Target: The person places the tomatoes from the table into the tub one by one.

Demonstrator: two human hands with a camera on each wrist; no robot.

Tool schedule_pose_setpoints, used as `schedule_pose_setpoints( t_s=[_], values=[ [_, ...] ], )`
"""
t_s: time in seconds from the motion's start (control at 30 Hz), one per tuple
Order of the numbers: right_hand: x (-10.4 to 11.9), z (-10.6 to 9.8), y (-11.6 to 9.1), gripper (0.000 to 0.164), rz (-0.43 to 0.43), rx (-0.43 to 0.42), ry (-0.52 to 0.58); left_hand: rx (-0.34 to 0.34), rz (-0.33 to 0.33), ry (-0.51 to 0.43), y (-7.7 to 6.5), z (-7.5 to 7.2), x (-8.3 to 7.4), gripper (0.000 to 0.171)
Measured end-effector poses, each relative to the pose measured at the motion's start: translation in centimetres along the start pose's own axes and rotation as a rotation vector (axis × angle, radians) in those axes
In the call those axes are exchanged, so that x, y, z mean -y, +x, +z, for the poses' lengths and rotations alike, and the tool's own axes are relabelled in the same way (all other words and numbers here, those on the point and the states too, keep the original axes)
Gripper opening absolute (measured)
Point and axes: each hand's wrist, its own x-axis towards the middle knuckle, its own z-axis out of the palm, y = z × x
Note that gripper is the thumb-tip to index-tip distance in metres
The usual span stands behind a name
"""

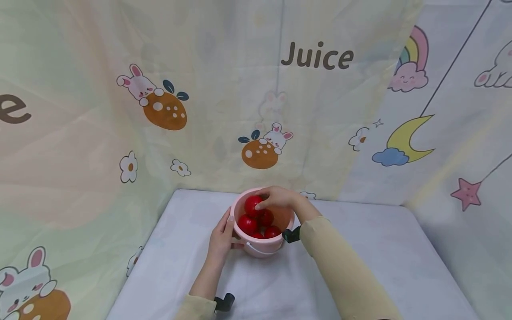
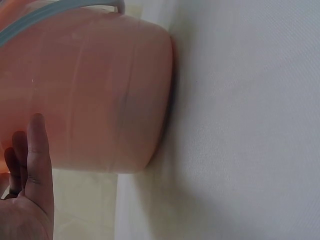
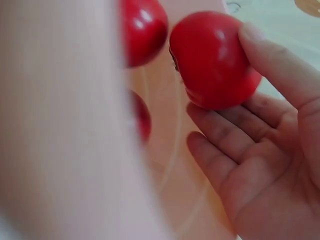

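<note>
A pink bucket (image 1: 262, 254) with a pale handle stands on the white table, several shiny red tomatoes (image 1: 248, 224) inside it. Over its mouth my right hand (image 1: 277, 197) holds one red tomato (image 3: 215, 60), the thumb on one side and fingertips on the other. That tomato shows a dark stem end in the right wrist view. My left hand (image 1: 220, 242) lies against the bucket's left side with its fingers fairly straight. In the left wrist view, the left hand's fingers (image 2: 37, 160) extend along the bucket wall (image 2: 95, 90); part of the hand is out of frame.
The white tabletop (image 1: 380, 258) spreads to both sides of the bucket. Behind and beside it hang printed cloth walls (image 1: 216, 111) with rabbits, flowers and lettering. Dark wrist cameras (image 1: 225, 302) sit at both sleeves. A blurred pale rim (image 3: 65, 125) covers the right wrist view's left part.
</note>
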Motion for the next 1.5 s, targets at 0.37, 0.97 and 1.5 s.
schedule_pose_setpoints(
  t_s=[0.37,0.97,1.5],
  values=[
    [0.28,0.34,0.66,0.051,0.044,0.01,0.026,-0.008,-0.005,0.009,-0.14,-0.06,0.13,0.051],
    [-0.43,0.31,0.91,0.056,0.107,-0.027,0.081,-0.004,-0.024,0.013,-0.22,0.2,-0.3,0.051],
    [-0.26,0.38,0.39,0.05,0.01,-0.09,0.056,-0.015,-0.018,-0.006,0.19,0.04,0.11,0.051]
  ],
)
